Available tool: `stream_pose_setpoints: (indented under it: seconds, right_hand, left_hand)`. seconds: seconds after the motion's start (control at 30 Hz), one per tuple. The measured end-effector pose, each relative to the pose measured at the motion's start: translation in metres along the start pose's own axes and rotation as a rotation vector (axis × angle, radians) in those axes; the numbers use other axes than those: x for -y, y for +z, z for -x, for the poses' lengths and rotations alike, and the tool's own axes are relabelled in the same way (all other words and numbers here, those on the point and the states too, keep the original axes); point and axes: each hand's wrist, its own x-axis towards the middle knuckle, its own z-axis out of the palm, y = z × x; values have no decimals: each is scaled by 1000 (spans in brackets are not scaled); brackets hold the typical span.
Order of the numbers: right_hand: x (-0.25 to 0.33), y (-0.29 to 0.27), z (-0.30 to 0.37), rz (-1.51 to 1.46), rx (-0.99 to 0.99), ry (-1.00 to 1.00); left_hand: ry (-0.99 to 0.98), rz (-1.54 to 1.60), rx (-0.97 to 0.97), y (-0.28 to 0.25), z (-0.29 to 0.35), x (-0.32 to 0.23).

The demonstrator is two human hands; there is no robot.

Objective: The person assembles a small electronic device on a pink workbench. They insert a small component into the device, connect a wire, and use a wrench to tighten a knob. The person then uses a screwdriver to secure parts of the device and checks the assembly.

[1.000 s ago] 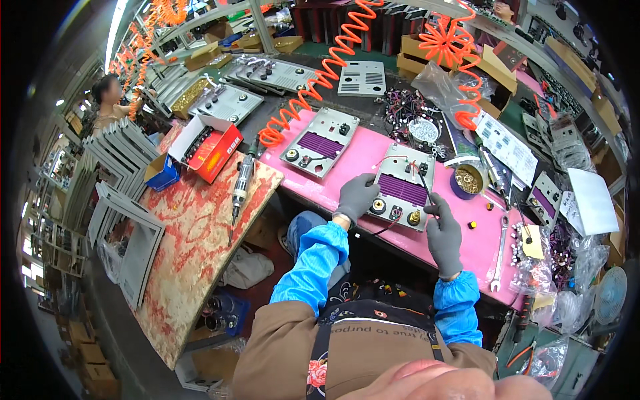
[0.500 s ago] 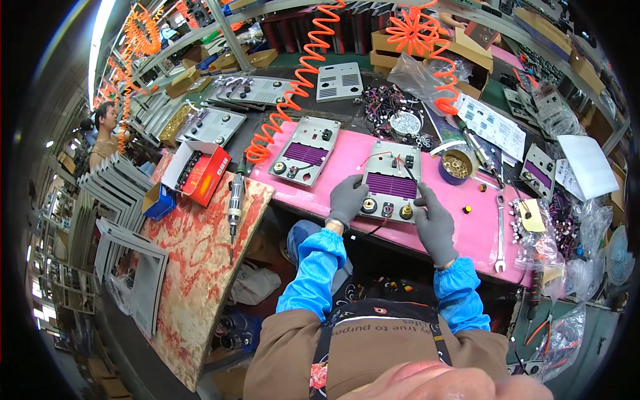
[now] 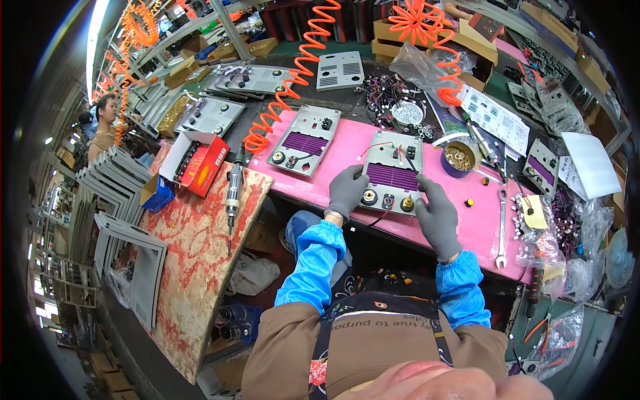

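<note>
A grey metal panel (image 3: 415,148) with a purple slatted grille lies on the pink mat, just in front of me. Round terminals line its near edge, and red and black wires show at its far part. My left hand (image 3: 348,192), in a grey glove, grips the panel's left edge. At the right edge, my right hand (image 3: 437,217), gloved too, has its thumb and index finger against the panel beside a brass-coloured terminal (image 3: 407,204). A black wire ends close to those fingertips. The undersides of both hands are hidden.
A similar panel (image 3: 305,141) lies to the left. On the right are a tin of brass rings (image 3: 459,159), a wrench (image 3: 502,230) and a power screwdriver (image 3: 483,145). Another screwdriver (image 3: 233,193) rests on the worn board (image 3: 193,267). Orange coiled hoses (image 3: 310,60) hang overhead.
The view has tilted slightly, so the bench things sit a little higher in the picture. Both hands keep their places at the panel's edges.
</note>
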Motion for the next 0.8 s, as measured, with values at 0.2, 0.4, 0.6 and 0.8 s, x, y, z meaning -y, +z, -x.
stream_pose_setpoints:
  seconds: [0.2,0.4,0.6,0.8]
  right_hand:
    - [-5,4,-12,180,135,-156]
    - [-6,8,-13,303,129,-213]
    - [-3,17,-12,460,122,-187]
    - [-14,9,-3,152,-97,-164]
  left_hand:
    - [12,20,-3,0,1,-1]
    - [10,-16,-14,0,1,-2]
    - [6,4,-7,2,0,1]
    - [-30,87,5,4,0,9]
